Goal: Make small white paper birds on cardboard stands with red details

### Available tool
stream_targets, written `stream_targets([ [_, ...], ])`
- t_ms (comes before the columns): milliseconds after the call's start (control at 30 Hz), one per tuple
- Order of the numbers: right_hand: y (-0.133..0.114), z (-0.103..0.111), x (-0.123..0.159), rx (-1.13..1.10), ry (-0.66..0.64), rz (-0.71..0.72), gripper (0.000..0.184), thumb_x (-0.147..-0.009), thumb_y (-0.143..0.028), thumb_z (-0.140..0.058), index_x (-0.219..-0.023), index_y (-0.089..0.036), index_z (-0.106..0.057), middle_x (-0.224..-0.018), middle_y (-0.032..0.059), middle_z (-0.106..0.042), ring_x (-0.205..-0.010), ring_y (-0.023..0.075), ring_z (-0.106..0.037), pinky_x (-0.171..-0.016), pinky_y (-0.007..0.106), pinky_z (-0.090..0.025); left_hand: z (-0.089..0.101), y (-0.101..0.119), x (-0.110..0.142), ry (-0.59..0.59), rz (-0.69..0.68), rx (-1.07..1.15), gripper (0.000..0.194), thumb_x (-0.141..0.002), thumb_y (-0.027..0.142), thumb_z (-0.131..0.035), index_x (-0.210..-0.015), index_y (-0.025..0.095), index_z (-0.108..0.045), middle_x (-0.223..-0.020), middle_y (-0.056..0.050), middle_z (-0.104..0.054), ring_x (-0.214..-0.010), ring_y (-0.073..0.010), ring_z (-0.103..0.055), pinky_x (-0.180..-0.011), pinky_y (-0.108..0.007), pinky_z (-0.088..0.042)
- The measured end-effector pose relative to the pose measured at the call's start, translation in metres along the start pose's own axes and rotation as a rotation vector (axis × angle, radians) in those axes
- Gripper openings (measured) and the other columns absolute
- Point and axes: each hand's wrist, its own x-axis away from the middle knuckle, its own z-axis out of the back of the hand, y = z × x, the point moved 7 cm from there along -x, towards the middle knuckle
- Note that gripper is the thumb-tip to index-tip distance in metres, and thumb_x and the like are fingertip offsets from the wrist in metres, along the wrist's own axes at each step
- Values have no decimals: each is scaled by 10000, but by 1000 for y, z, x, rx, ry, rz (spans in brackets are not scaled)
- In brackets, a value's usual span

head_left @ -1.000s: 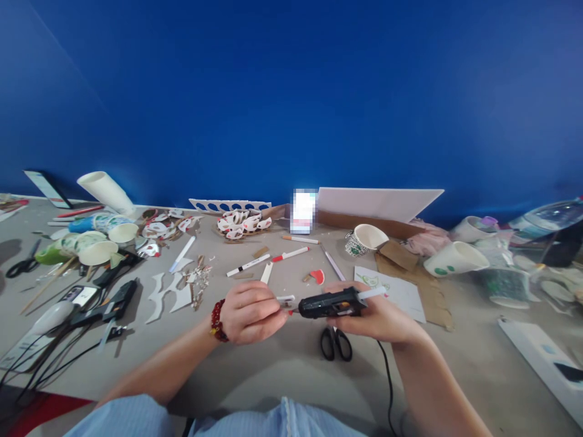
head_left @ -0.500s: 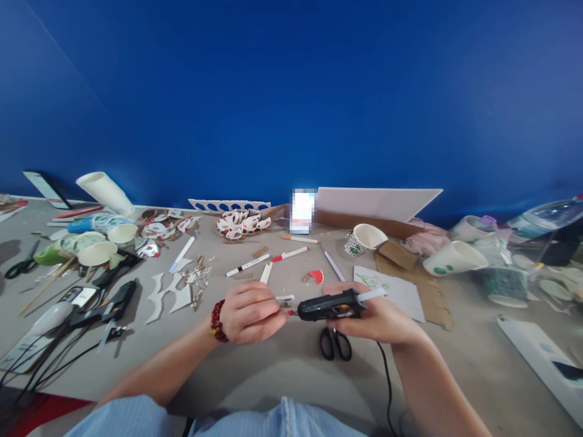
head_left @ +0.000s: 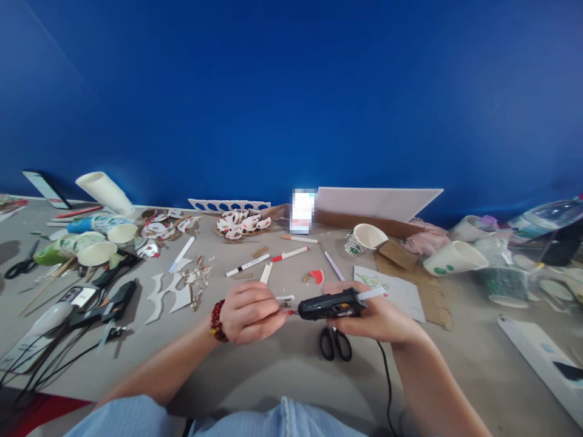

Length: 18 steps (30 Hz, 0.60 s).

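Observation:
My right hand [head_left: 364, 315] is wrapped round a black hot glue gun [head_left: 328, 304], its nozzle pointing left and a white glue stick [head_left: 373, 294] poking out of its back. My left hand [head_left: 252, 312], with a red bead bracelet at the wrist, is closed in a pinch on a small red piece [head_left: 289, 312], mostly hidden by the fingers. The nozzle tip is at the piece; whether they touch I cannot tell. A white object [head_left: 285, 298] shows just beyond the fingertips. Black-handled scissors [head_left: 336, 345] lie below the glue gun, and a red-and-white cutout [head_left: 317, 277] lies beyond it.
Several markers, one a red-capped marker [head_left: 290, 254], lie ahead. A cluster of white-and-red cutouts [head_left: 243, 224] and a paper cup [head_left: 368, 238] stand farther back. A second glue gun [head_left: 113, 303] with cables is at left. A drawing [head_left: 396, 294] lies on cardboard at right. A lit phone [head_left: 302, 212] leans at the wall.
Over the last second the glue gun's nozzle and the red piece have shifted very slightly against each other. Both hands keep their grips, and the table things stay put.

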Motion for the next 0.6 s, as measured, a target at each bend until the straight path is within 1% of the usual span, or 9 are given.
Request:
stream_targets([
  [100, 0, -2, -1, -14, -23, 2, 351, -708, -250, -708, -1043, -183, -630, -858, 36, -702, -752, 204, -680, -675, 288, -547, 0, 0, -1, 1, 0, 6, 87, -825, 100, -645, -770, 169, -642, -723, 14, -695, -676, -112, -667, -734, -274, -607],
  [267, -2, 3, -1, 68, 61, -23, 352, -685, -267, -720, -1019, -180, -650, -896, 45, -698, -745, 201, -672, -664, 282, -543, 0, 1, -1, 5, 6, -9, 78, -818, 94, -649, -783, 164, -651, -708, 16, -695, -665, -110, -658, -720, -268, -605],
  [400, -4, 0, -1, 24, 8, -28, 347, -693, -259, -703, -1023, -176, -638, -828, 34, -697, -730, 203, -668, -662, 287, -544, 0, 1, 0, 4, -1, 4, 67, -810, 91, -657, -786, 153, -646, -719, 2, -693, -689, -122, -662, -731, -278, -603],
  [467, -6, 0, -1, 14, 2, -26, 339, -695, -250, -700, -1020, -175, -638, -835, 36, -699, -741, 204, -668, -664, 285, -545, 0, 1, 1, 4, -1, 2, 70, -808, 90, -662, -788, 155, -645, -725, 1, -693, -696, -123, -665, -730, -277, -601],
  [533, -10, 2, -2, 33, 17, -17, 306, -694, -249, -703, -986, -177, -651, -840, 33, -698, -729, 195, -661, -654, 274, -540, 0, 0, 2, -1, 3, -5, 75, -821, 98, -652, -792, 167, -644, -730, 7, -695, -702, -118, -668, -736, -274, -601],
  [600, -14, 0, -3, 45, -18, -5, 237, -695, -234, -696, -922, -177, -663, -820, 24, -697, -716, 187, -653, -646, 264, -533, 0, 0, 2, -6, 5, -7, 79, -831, 105, -643, -792, 174, -644, -732, 10, -698, -707, -116, -671, -743, -273, -602],
])
